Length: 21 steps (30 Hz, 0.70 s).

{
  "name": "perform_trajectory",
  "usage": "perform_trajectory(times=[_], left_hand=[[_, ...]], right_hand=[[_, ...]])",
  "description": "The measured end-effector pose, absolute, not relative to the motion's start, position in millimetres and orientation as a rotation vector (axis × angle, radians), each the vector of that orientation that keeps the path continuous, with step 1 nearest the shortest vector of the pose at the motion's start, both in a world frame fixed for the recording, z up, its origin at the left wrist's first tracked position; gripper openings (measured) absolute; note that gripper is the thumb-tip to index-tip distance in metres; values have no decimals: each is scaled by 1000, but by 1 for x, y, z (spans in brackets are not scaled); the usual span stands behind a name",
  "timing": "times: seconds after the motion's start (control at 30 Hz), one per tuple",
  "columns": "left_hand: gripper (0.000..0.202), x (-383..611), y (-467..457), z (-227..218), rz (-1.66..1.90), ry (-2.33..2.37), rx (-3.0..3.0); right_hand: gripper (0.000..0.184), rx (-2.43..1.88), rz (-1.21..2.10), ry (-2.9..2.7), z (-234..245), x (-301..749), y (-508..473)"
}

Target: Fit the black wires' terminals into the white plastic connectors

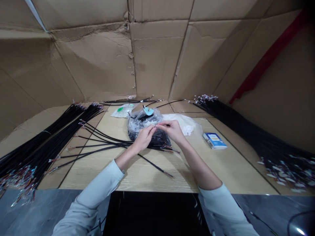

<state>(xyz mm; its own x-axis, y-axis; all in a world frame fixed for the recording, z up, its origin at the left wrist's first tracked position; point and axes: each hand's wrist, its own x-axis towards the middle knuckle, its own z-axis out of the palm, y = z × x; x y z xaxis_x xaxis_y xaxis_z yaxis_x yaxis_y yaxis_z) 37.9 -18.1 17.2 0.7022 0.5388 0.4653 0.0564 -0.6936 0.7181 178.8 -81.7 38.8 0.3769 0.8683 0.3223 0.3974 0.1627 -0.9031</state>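
Observation:
My left hand (pixel 144 137) and my right hand (pixel 172 130) meet fingertip to fingertip over the middle of the table. Both are closed in a pinch; whatever lies between the fingers is too small to make out. Right behind them sits a clear plastic bag (pixel 133 126) with dark and white contents, a light-blue tag (pixel 148 111) on top. Several loose black cables (pixel 105 144) with bare coloured wire ends run under and beside my left hand. One black cable (pixel 154 165) slants across the table below my hands.
Bundles of black cables (pixel 61 131) lie at the left, and a large bundle (pixel 236 131) with white connectors at the right. A blue-and-white box (pixel 214 141) stands right of my hands. Beyond are a small bag with a green label (pixel 120 109), a white plastic bag (pixel 194 124) and cardboard walls (pixel 157 59).

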Motion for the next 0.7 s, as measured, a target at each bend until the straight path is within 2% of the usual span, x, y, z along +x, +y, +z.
perform_trajectory(times=[0.13,0.33,0.47,0.7], left_hand=[[28,40,-15,17,851,494,2167],[25,40,-14,14,863,571,2160],[25,40,-18,15,902,510,2226],[25,39,-18,21,864,509,2127]], right_hand=[[20,-1407,560,-1308,44,180,-84],[27,-1400,586,-1294,41,176,-84],[23,-1458,512,-1195,37,174,-81],[22,-1424,599,-1177,45,170,-84]])
